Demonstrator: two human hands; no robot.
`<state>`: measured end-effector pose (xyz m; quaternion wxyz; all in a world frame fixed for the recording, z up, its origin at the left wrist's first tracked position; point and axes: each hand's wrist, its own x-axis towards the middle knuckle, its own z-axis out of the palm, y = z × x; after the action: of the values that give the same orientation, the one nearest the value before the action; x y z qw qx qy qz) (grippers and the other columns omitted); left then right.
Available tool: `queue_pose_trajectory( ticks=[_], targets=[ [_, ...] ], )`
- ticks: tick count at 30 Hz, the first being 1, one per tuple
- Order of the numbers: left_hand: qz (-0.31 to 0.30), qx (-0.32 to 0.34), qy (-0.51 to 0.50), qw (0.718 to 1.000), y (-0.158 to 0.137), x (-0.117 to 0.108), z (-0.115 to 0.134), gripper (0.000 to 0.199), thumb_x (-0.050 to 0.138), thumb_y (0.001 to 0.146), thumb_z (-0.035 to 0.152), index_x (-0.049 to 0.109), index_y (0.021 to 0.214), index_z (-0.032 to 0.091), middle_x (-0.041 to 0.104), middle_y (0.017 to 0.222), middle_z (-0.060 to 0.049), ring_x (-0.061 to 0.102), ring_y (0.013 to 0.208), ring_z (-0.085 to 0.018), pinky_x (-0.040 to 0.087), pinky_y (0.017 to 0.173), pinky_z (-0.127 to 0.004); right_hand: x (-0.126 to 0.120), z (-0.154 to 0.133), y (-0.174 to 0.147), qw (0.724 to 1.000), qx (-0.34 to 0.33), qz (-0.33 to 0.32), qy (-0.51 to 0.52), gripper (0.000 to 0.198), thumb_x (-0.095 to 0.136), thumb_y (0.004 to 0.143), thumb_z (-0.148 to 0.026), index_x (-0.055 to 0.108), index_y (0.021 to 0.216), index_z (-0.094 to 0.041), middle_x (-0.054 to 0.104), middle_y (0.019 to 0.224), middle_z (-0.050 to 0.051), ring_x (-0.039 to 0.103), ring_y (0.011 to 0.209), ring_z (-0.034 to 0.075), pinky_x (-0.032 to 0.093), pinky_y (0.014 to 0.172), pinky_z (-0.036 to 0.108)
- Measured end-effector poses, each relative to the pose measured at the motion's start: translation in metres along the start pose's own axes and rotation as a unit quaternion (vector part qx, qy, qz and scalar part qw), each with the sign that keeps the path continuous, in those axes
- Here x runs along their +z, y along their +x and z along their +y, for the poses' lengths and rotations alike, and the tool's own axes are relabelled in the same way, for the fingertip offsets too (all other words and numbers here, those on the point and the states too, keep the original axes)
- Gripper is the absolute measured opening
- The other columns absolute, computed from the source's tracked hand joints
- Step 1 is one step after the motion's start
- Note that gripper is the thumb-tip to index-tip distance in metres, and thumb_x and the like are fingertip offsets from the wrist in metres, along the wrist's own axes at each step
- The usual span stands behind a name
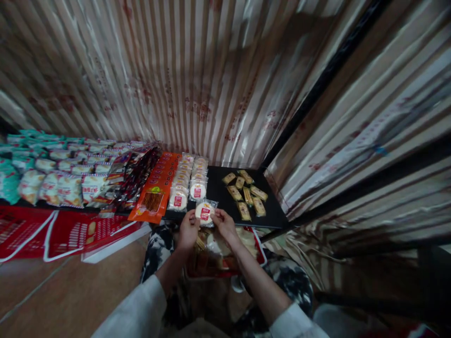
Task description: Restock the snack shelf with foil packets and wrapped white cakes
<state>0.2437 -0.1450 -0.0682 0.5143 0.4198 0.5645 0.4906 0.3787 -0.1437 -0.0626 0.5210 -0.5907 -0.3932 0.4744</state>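
Observation:
Between my two hands is a round white rice cracker in a clear wrapper (205, 214) with a red label. My left hand (189, 229) pinches its left edge, and my right hand (225, 226) grips the right edge. They hold it up at the front edge of a black shelf (221, 197). Just behind it, two columns of the same wrapped crackers (198, 190) lie overlapped on the shelf. Under my forearms, a red-rimmed container (262, 256) holds more wrapped snacks, partly hidden by my arms.
Right of the crackers lie several small yellow-wrapped biscuits (244, 211). On the left are an orange snack packet (151, 199), dark red packets (130, 180), and white and green pouches (70, 188). Red bags (70, 232) hang below the shelf. A striped curtain (197, 80) and dark metal poles (317, 96) surround it.

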Motion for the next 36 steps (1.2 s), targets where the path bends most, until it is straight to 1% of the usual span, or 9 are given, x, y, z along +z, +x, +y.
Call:
queue_pose_trajectory(
  ticks=[4,7,11,14,23,27,31,33,36],
  targets=[
    [0.049,0.104,0.153,0.982,0.010,-0.002,-0.002,0.040,0.054,0.073,0.013,0.057,0.112,0.013,0.062,0.111,-0.013,0.059,0.104,-0.024,0.047,0.093,-0.040,0.008,0.001,0.027,0.999,-0.020,0.006,-0.038,0.032,0.065,0.062,-0.041,0.061,0.084,-0.018,0.068,0.076,0.002,0.063,0.068,0.016,0.051,0.068,0.030],
    [0.076,0.177,0.245,0.950,0.012,-0.003,-0.005,0.044,0.050,0.072,0.011,0.056,0.115,0.010,0.056,0.120,-0.016,0.050,0.117,-0.028,0.039,0.102,-0.045,0.015,0.001,0.042,0.997,-0.028,0.020,-0.073,0.029,0.063,0.064,-0.039,0.061,0.085,-0.018,0.066,0.074,0.001,0.061,0.066,0.015,0.050,0.065,0.028],
    [0.074,0.226,0.315,0.919,0.014,-0.004,-0.006,0.044,0.047,0.073,0.010,0.058,0.115,0.013,0.054,0.126,-0.014,0.046,0.120,-0.029,0.037,0.104,-0.047,0.024,0.001,0.056,0.991,-0.027,0.046,-0.119,0.024,0.061,0.066,-0.036,0.061,0.083,-0.018,0.063,0.070,-0.001,0.059,0.062,0.014,0.048,0.062,0.026],
    [0.043,0.242,0.338,0.909,0.017,-0.003,-0.004,0.045,0.045,0.073,0.009,0.058,0.117,0.011,0.053,0.129,-0.014,0.046,0.120,-0.028,0.038,0.104,-0.045,0.028,-0.001,0.064,0.985,-0.032,0.054,-0.162,0.021,0.059,0.069,-0.033,0.062,0.085,-0.019,0.064,0.072,-0.001,0.061,0.063,0.014,0.049,0.063,0.026],
    [-0.009,0.212,0.388,0.897,0.025,0.002,-0.003,0.047,0.042,0.075,0.008,0.056,0.121,0.008,0.047,0.136,-0.014,0.044,0.123,-0.027,0.037,0.106,-0.042,0.032,-0.008,0.070,0.945,-0.053,0.060,-0.318,0.020,0.058,0.075,-0.030,0.063,0.091,-0.018,0.066,0.083,0.003,0.060,0.067,0.014,0.047,0.065,0.025],
    [-0.032,0.219,0.410,0.885,0.025,0.001,-0.003,0.046,0.043,0.075,0.008,0.057,0.119,0.007,0.043,0.140,-0.015,0.044,0.123,-0.028,0.036,0.107,-0.042,0.035,-0.006,0.072,0.949,-0.055,0.072,-0.300,0.021,0.058,0.075,-0.032,0.061,0.092,-0.018,0.065,0.080,0.001,0.060,0.066,0.013,0.048,0.066,0.026],
    [-0.036,0.236,0.412,0.879,0.024,-0.002,-0.005,0.047,0.044,0.073,0.008,0.057,0.118,0.010,0.043,0.140,-0.014,0.045,0.122,-0.030,0.037,0.105,-0.045,0.034,-0.003,0.064,0.970,-0.053,0.085,-0.223,0.023,0.058,0.075,-0.032,0.061,0.094,-0.018,0.065,0.082,0.002,0.061,0.070,0.013,0.050,0.070,0.027],
    [-0.038,0.254,0.406,0.877,0.022,-0.004,-0.006,0.047,0.044,0.073,0.007,0.057,0.117,0.010,0.043,0.140,-0.014,0.045,0.121,-0.030,0.038,0.103,-0.046,0.030,0.000,0.049,0.974,-0.084,0.094,-0.191,0.025,0.055,0.078,-0.032,0.061,0.097,-0.017,0.065,0.090,0.005,0.062,0.075,0.014,0.051,0.069,0.026],
    [-0.036,0.290,0.386,0.875,0.011,-0.007,-0.009,0.042,0.042,0.075,0.007,0.059,0.113,0.009,0.047,0.136,-0.015,0.047,0.119,-0.028,0.039,0.102,-0.044,0.012,0.009,0.017,0.960,-0.156,0.105,-0.206,0.026,0.047,0.084,-0.032,0.062,0.098,-0.017,0.065,0.099,0.008,0.062,0.084,0.016,0.051,0.069,0.026]
  ],
)
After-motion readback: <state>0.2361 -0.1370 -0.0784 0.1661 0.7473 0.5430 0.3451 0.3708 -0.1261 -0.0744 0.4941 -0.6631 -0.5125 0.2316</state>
